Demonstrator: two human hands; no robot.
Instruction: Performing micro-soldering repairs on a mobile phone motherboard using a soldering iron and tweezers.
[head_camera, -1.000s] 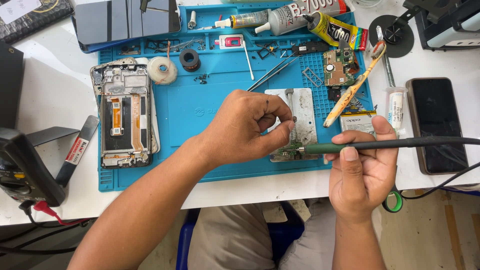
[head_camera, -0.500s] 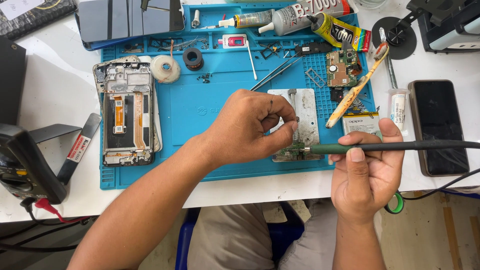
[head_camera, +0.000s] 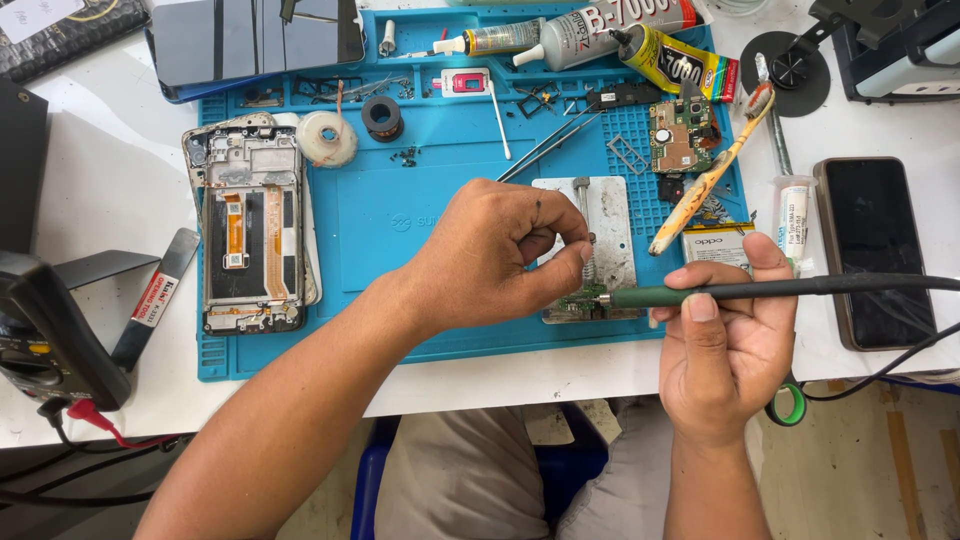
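My left hand (head_camera: 490, 255) reaches across the blue work mat (head_camera: 440, 210) with its fingers curled shut. Thumb and forefinger pinch together just above a small green circuit board (head_camera: 578, 300). That board is clamped at the near end of a metal holder plate (head_camera: 615, 225). Whether anything thin sits between the fingers is hidden. My right hand (head_camera: 725, 345) grips a green-handled soldering iron (head_camera: 760, 291) and holds it level. The iron's tip touches the small board, right beside my left thumb.
An opened phone frame (head_camera: 250, 235) lies on the mat's left, with a wick spool (head_camera: 327, 138) and a black coil (head_camera: 381, 115) beside it. A motherboard (head_camera: 680, 135), toothbrush (head_camera: 705, 185) and glue tubes (head_camera: 600, 28) sit at upper right. A dark phone (head_camera: 875, 250) lies right, a multimeter (head_camera: 45, 330) left.
Both hands stay at the small board with the iron tip on it. Only the view has shifted slightly.
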